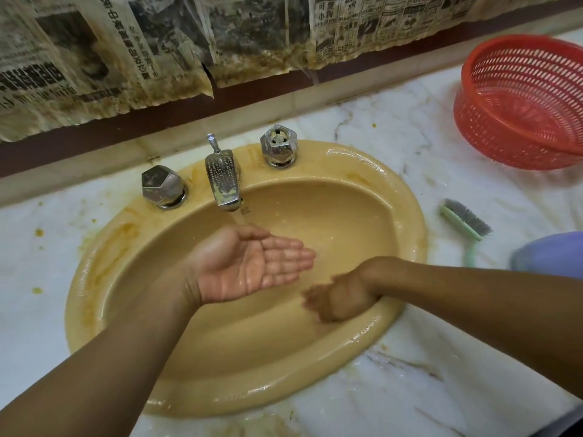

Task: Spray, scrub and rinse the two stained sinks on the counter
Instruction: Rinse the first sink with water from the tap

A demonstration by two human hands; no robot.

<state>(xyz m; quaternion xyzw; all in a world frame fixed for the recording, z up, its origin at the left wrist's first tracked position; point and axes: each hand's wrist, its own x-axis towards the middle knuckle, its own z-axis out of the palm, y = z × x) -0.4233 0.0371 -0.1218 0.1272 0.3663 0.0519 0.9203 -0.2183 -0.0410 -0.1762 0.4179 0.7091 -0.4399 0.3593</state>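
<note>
Nearest, the left hand (252, 266) lies palm up, fingers straight and together, just below the one spout (222, 181), probably to catch its thin stream for rinsing. Around both hands is one yellow sink (94, 279); the second is out of view. Two knobs (161, 186) flank the spout. The right hand (337, 299) is blurred at the near wall, grip unreadable. Beyond it lie one brush (467, 225) and one red basket (520, 102).

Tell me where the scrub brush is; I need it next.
In the head view, the scrub brush lies on the counter just right of the sink, below the red basket.
</note>
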